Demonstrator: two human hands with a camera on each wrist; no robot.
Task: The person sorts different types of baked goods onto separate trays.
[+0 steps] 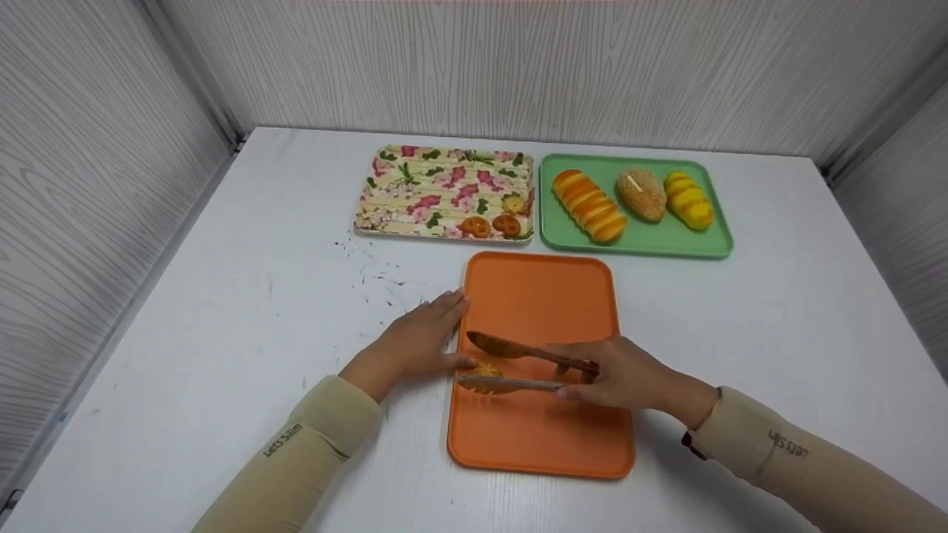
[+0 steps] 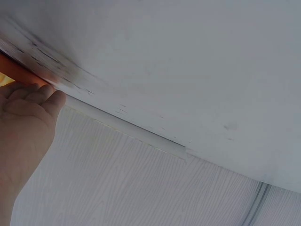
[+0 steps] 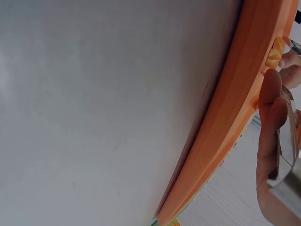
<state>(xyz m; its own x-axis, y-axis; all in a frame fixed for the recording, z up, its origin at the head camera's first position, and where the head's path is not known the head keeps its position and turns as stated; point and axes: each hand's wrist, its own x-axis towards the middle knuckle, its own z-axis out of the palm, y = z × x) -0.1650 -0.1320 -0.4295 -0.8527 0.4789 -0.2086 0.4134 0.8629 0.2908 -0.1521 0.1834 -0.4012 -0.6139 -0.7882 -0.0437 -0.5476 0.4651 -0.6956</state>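
Observation:
My right hand (image 1: 618,372) grips metal tongs (image 1: 511,385) over the orange tray (image 1: 541,444); the tongs' arms stand apart and point left. Between their tips lies a small yellow cookie (image 1: 485,368), partly hidden by the lower arm. At the tray's left edge rests my left hand (image 1: 418,337), fingers extended along the rim and thumb right at the cookie. In the left wrist view the left hand (image 2: 26,122) shows its fingers against the orange rim. The right wrist view catches the cookie (image 3: 275,52) just past the right fingers.
Behind stands a floral tray (image 1: 415,181) with two pretzels (image 1: 475,226) and a yellow flower-shaped cookie (image 1: 513,203). Next to it, a green tray (image 1: 629,246) bears a striped loaf (image 1: 589,206), a seeded bun (image 1: 641,194) and a yellow bread (image 1: 689,200). Pale wood-grain panels surround the white table (image 1: 222,333).

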